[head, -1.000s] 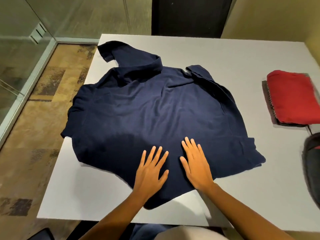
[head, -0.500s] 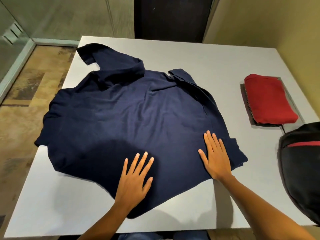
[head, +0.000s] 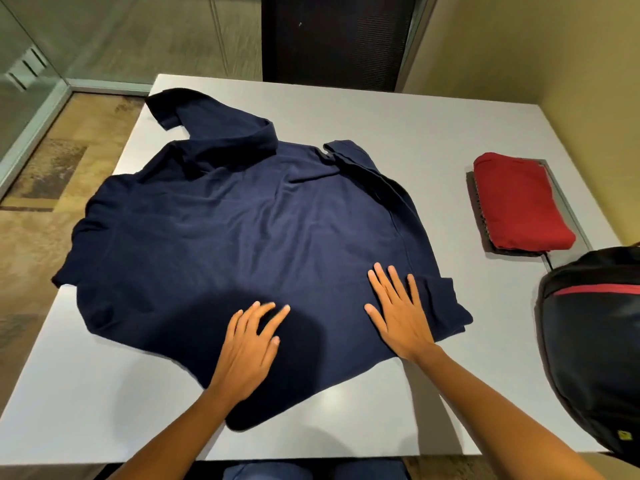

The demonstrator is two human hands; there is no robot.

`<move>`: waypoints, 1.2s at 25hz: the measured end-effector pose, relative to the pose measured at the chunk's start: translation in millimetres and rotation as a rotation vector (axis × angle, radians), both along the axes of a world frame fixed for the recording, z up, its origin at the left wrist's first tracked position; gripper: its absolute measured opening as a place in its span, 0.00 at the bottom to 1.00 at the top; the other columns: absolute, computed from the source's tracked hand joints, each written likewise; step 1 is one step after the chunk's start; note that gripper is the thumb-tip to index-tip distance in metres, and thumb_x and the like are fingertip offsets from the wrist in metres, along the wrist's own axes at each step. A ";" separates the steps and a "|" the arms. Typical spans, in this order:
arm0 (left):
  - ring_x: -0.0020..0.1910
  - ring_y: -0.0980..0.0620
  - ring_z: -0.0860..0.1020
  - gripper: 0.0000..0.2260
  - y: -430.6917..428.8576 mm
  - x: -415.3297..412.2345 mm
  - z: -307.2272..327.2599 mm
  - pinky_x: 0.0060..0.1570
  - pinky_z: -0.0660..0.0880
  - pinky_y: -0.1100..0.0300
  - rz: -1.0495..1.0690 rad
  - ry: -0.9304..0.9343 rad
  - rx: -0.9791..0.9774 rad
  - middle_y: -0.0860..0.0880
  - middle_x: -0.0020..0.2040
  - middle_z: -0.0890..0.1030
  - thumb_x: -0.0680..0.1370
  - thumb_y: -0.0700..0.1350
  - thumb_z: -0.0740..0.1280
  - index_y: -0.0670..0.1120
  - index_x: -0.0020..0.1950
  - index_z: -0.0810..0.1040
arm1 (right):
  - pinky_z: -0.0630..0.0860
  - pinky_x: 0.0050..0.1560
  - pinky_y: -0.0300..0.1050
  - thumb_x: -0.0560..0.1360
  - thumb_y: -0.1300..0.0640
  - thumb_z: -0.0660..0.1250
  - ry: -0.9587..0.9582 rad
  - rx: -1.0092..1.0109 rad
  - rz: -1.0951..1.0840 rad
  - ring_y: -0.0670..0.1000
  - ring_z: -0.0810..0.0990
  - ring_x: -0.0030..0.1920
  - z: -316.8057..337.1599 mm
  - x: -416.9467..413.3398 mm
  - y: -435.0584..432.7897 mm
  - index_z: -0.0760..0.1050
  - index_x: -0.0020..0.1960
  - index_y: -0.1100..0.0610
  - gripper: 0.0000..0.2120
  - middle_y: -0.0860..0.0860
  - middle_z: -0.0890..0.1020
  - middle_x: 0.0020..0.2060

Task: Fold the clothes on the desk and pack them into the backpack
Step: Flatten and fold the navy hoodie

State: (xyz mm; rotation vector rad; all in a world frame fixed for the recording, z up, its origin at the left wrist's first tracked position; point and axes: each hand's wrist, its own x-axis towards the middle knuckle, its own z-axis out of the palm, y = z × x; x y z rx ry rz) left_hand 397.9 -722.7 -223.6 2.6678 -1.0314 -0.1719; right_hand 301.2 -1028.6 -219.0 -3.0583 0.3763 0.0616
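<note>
The navy shirt (head: 242, 237) lies spread across the middle of the grey tabletop (head: 433, 133), covering most of the left and centre of the frame. It is rumpled rather than flat: its collar end points to the upper left, one sleeve sticks out toward the upper left corner of the tabletop, and a folded strip of cloth runs down its right side. Its left edge hangs a little over the tabletop's left rim, and its lowest corner reaches toward the near edge at lower centre.

My left hand (head: 247, 344) rests on the shirt's lower part, palm down, its fingers (head: 266, 313) loosely spread and slightly curled, gripping nothing. My right hand (head: 398, 313) lies flat on the shirt near its lower right corner, fingers straight and fanned, pressing on the cloth without holding any of it. The two hands are apart, with a stretch of shaded fabric between them.

To the right of the shirt, well apart from it, a folded red garment (head: 519, 202) sits on a dark flat mat at the right side of the tabletop. Below that, at the right edge of the frame, the black backpack (head: 595, 358) with a red stripe rests on the tabletop's near right corner, partly cut off by the frame.
</note>
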 end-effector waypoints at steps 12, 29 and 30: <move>0.77 0.43 0.52 0.25 -8.4 -41.4 -1.2 0.73 0.53 0.43 0.084 -0.002 0.143 0.47 0.79 0.53 0.83 0.56 0.39 0.51 0.78 0.54 | 0.44 0.67 0.78 0.79 0.36 0.42 0.069 -0.073 -0.077 0.62 0.47 0.78 -2.8 -37.1 -5.3 0.48 0.79 0.46 0.31 0.46 0.51 0.79; 0.78 0.48 0.49 0.25 -64.3 64.1 27.2 0.75 0.50 0.45 0.225 -0.077 0.015 0.50 0.79 0.51 0.81 0.52 0.47 0.48 0.79 0.53 | 0.46 0.77 0.51 0.83 0.51 0.51 -0.154 0.201 0.059 0.54 0.46 0.79 15.0 74.4 -3.0 0.56 0.78 0.59 0.25 0.56 0.52 0.78; 0.78 0.48 0.49 0.25 -69.8 77.6 30.9 0.75 0.50 0.45 0.201 -0.111 0.021 0.50 0.79 0.51 0.81 0.51 0.48 0.48 0.79 0.53 | 0.45 0.78 0.50 0.83 0.51 0.52 -0.168 0.206 0.052 0.54 0.45 0.79 17.3 88.5 -7.3 0.56 0.78 0.60 0.25 0.56 0.52 0.78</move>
